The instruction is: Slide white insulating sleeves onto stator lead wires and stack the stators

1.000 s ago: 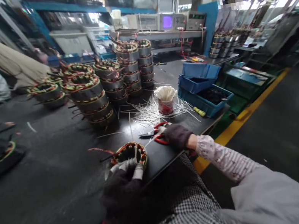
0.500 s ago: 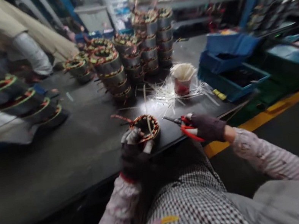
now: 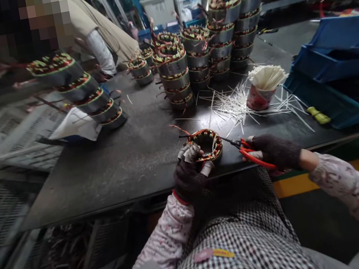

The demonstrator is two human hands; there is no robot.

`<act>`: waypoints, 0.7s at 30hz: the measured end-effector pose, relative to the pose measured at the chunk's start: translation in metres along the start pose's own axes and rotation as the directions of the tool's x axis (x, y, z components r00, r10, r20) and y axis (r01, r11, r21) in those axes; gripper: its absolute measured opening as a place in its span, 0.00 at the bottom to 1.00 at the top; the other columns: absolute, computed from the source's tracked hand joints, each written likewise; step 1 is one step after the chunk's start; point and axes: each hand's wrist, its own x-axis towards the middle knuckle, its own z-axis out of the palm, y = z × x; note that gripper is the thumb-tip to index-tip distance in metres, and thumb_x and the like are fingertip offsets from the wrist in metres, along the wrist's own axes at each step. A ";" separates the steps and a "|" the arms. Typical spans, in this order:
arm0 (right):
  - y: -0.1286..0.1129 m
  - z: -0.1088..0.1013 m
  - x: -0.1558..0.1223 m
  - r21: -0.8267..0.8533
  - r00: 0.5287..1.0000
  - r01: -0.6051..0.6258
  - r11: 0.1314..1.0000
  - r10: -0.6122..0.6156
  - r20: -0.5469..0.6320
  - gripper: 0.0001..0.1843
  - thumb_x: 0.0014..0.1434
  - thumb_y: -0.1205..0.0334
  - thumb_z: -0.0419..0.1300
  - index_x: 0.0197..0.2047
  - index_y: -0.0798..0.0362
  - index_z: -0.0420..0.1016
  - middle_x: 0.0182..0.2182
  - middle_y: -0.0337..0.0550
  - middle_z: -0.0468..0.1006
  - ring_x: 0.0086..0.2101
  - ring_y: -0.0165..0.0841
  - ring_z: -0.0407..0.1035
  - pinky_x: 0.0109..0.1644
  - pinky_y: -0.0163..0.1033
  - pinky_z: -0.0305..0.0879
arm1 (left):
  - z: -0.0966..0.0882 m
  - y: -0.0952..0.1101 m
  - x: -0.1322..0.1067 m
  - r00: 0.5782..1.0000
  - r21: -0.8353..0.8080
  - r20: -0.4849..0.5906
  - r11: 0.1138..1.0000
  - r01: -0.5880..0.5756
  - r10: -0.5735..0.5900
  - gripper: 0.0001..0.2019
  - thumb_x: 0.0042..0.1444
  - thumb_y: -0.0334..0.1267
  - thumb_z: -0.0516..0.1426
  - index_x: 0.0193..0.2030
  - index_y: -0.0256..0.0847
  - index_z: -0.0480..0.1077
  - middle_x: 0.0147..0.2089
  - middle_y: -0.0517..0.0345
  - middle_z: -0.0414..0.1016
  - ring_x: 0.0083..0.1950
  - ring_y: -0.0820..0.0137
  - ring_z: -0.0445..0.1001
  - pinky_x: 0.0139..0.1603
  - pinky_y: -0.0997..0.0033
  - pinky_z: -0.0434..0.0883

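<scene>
1. Since a second ago your right hand (image 3: 277,152) has carried the red-handled snips (image 3: 251,155) in from the right, and their dark blade tips now sit just beside the right rim of the stator (image 3: 206,144). Your head has also turned left, bringing a leaning stack of stators (image 3: 83,90) into view.
2. Your right hand, in a dark glove, is closed around the snip handles. The blades point left and look nearly closed.
3. Your left hand (image 3: 189,178) is also gloved, with pale taped fingertips (image 3: 189,152). It curls over the near left rim of the stator and grips it.
4. The stator lies flat at the near edge of the dark table (image 3: 125,162), straight ahead of you. Its copper windings face up and red lead wires trail off to its left.
5. Beyond the snips stands a red cup (image 3: 258,98) stuffed with white strips. More loose white strips (image 3: 230,108) lie scattered around it.
6. A yellow-handled tool (image 3: 318,115) lies on the table just beside the blue bins (image 3: 343,60) at your right.
7. Tall stator stacks (image 3: 173,68) stand mid-table, well apart from your hands.
8. A co-worker's pale sleeve (image 3: 100,51) shows at the far left of the table.
</scene>
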 end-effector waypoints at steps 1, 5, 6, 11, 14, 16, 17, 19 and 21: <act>0.001 -0.003 0.002 0.008 1.000 -0.004 1.000 0.004 0.013 0.21 0.75 0.42 0.64 0.53 0.49 0.89 0.46 0.50 0.92 0.43 0.47 0.87 0.47 0.45 0.83 | 0.001 0.000 -0.001 1.000 0.003 -0.015 1.000 0.000 0.000 0.25 0.70 0.38 0.69 0.71 0.45 0.72 0.57 0.47 0.86 0.67 0.50 0.85 0.68 0.43 0.87; -0.009 -0.013 0.023 -0.207 0.998 -0.044 0.977 0.036 -0.044 0.30 0.74 0.40 0.65 0.62 0.57 0.84 0.47 0.61 0.90 0.43 0.52 0.86 0.49 0.50 0.82 | 0.005 0.004 -0.001 0.997 0.048 -0.076 0.999 0.005 -0.001 0.25 0.70 0.40 0.70 0.70 0.47 0.71 0.56 0.46 0.87 0.67 0.45 0.86 0.69 0.37 0.87; -0.012 -0.014 0.031 -0.288 0.998 -0.052 0.956 0.040 -0.047 0.32 0.74 0.39 0.65 0.64 0.60 0.82 0.48 0.64 0.90 0.43 0.52 0.86 0.49 0.50 0.82 | 0.005 0.005 -0.001 0.997 0.062 -0.082 0.998 0.001 0.005 0.25 0.70 0.40 0.70 0.70 0.48 0.70 0.57 0.45 0.87 0.67 0.45 0.86 0.69 0.38 0.87; -0.003 -0.011 0.051 -0.291 0.999 0.002 0.957 0.009 0.034 0.28 0.76 0.46 0.64 0.67 0.57 0.83 0.56 0.65 0.90 0.53 0.55 0.88 0.57 0.54 0.84 | 0.002 0.006 -0.001 0.999 0.073 -0.040 0.997 -0.004 0.007 0.27 0.70 0.40 0.69 0.73 0.50 0.68 0.58 0.45 0.87 0.67 0.45 0.87 0.69 0.39 0.87; 0.008 -0.014 0.030 -0.165 0.999 0.043 0.985 -0.047 -0.016 0.26 0.76 0.46 0.63 0.65 0.56 0.85 0.58 0.65 0.90 0.54 0.55 0.88 0.59 0.53 0.84 | 0.001 0.009 -0.003 0.998 0.064 -0.007 0.996 0.070 -0.069 0.27 0.71 0.43 0.69 0.73 0.49 0.69 0.58 0.45 0.87 0.69 0.45 0.85 0.74 0.37 0.84; 0.003 -0.015 0.011 -0.203 0.998 0.039 0.978 -0.049 -0.044 0.31 0.75 0.44 0.63 0.69 0.58 0.82 0.56 0.68 0.90 0.49 0.55 0.88 0.52 0.53 0.85 | 0.001 0.011 -0.004 0.995 0.044 0.016 0.994 0.099 -0.099 0.27 0.72 0.43 0.68 0.74 0.48 0.68 0.58 0.45 0.87 0.69 0.46 0.86 0.75 0.38 0.84; -0.004 -0.015 0.002 -0.258 0.997 0.049 0.965 -0.063 -0.045 0.34 0.74 0.43 0.64 0.71 0.60 0.80 0.55 0.69 0.89 0.47 0.55 0.88 0.50 0.54 0.85 | 0.002 0.011 -0.004 0.994 0.035 0.023 0.993 0.109 -0.109 0.27 0.72 0.43 0.68 0.74 0.47 0.68 0.58 0.44 0.87 0.69 0.47 0.86 0.75 0.39 0.84; -0.021 -0.014 -0.010 -0.374 0.993 0.097 0.922 -0.115 -0.026 0.37 0.71 0.44 0.66 0.73 0.62 0.79 0.55 0.70 0.89 0.46 0.56 0.87 0.49 0.55 0.84 | 0.002 0.012 -0.005 0.992 0.033 0.023 0.991 0.127 -0.128 0.28 0.72 0.43 0.69 0.74 0.46 0.68 0.58 0.44 0.87 0.69 0.47 0.86 0.73 0.41 0.85; -0.034 -0.012 -0.016 -0.431 0.990 0.129 0.893 -0.142 0.002 0.33 0.71 0.47 0.67 0.71 0.61 0.82 0.54 0.69 0.89 0.46 0.56 0.87 0.49 0.53 0.83 | 0.002 0.010 -0.005 0.987 0.073 0.047 0.986 0.151 -0.155 0.31 0.71 0.43 0.69 0.76 0.46 0.66 0.58 0.45 0.87 0.70 0.47 0.85 0.72 0.41 0.85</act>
